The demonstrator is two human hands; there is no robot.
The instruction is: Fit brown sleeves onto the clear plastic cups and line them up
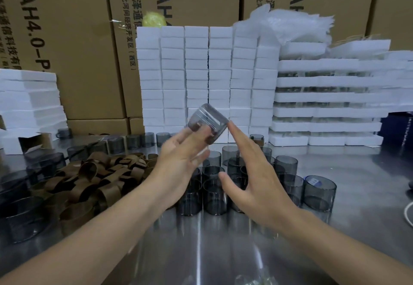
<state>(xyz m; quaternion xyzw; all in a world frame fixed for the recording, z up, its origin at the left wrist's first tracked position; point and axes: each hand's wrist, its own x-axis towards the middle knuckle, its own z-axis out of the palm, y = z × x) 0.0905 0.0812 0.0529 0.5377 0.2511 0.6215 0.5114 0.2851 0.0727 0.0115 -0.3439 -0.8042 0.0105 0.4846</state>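
Note:
A clear grey-tinted cup (207,121) is held up in the air, tilted on its side, by the fingertips of my left hand (181,162). It has no sleeve on it. My right hand (252,173) is beside it with straight fingers, the index tip just touching the cup's right edge. Below both hands stands a cluster of bare cups (245,184) on the metal table (212,251). A heap of brown sleeves (93,177) lies to the left.
A row of cups (134,143) stands along the back. More cups (24,217) sit at the near left. White foam blocks (201,77) are stacked behind, foam trays (324,106) to the right, cardboard cartons (78,39) beyond. A white cable (407,215) lies at the right edge.

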